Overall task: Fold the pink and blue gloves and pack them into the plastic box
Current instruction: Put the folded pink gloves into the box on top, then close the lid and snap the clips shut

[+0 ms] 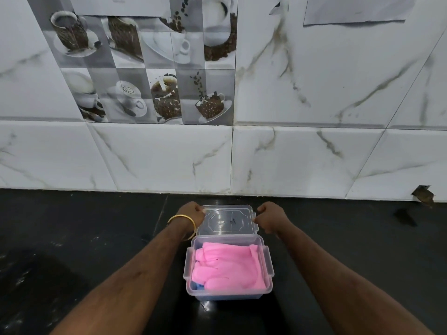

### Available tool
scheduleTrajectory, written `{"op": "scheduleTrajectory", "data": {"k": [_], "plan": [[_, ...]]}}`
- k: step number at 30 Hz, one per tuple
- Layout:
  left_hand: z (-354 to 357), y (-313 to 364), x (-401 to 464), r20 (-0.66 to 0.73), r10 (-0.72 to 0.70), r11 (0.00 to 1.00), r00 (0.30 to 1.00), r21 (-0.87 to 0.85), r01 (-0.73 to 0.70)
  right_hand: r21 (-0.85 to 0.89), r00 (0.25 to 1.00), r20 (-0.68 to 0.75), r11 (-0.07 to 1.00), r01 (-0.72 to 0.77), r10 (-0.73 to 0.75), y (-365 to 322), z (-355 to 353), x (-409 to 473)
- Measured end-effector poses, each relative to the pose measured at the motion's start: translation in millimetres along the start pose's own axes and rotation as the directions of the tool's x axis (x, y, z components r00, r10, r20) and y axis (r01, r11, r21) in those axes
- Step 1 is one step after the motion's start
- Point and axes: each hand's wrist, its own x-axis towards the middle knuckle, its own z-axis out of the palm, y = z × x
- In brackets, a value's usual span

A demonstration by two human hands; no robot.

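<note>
A clear plastic box (269, 267) stands on the black counter, low in the middle of the view. Folded pink gloves (229, 267) fill its top. A bit of blue glove (198, 286) shows beneath them at the front left corner. The clear lid (227, 221) lies just behind the box, towards the wall. My left hand (191, 213), with a gold bangle on the wrist, grips the lid's left edge. My right hand (271, 217) grips the lid's right edge.
The black counter (84, 238) runs left and right of the box. A white marble-tiled wall (314, 153) with coffee-print tiles rises right behind the lid. A broken spot in the wall (423, 193) sits at the far right.
</note>
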Motion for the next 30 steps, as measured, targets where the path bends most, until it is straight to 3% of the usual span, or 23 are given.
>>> {"op": "scheduleTrajectory", "data": {"k": [3,8,19,26,30], "plan": [[10,-16,17,0.036,-0.099,0.993,0.994,0.065,0.096,0.043,0.992,0.039,0.991,-0.125,0.123,15,12,14],[23,-31,37,0.075,-0.181,0.981,0.981,0.083,0.175,0.366,0.962,0.140,0.890,-0.272,0.236,28,33,30],[27,-26,43,0.102,-0.242,0.965,0.965,-0.076,0.250,0.381,0.967,0.138,0.890,-0.250,0.213,21,37,32],[-3,4,17,0.006,-0.172,0.939,0.985,-0.302,0.166,0.499,0.995,0.015,0.862,-0.090,0.095,-8,7,4],[-24,20,-5,-0.116,-0.133,0.892,0.984,-0.446,0.068,0.630,0.998,-0.065,0.776,0.026,0.020,-29,-16,-25]]}}
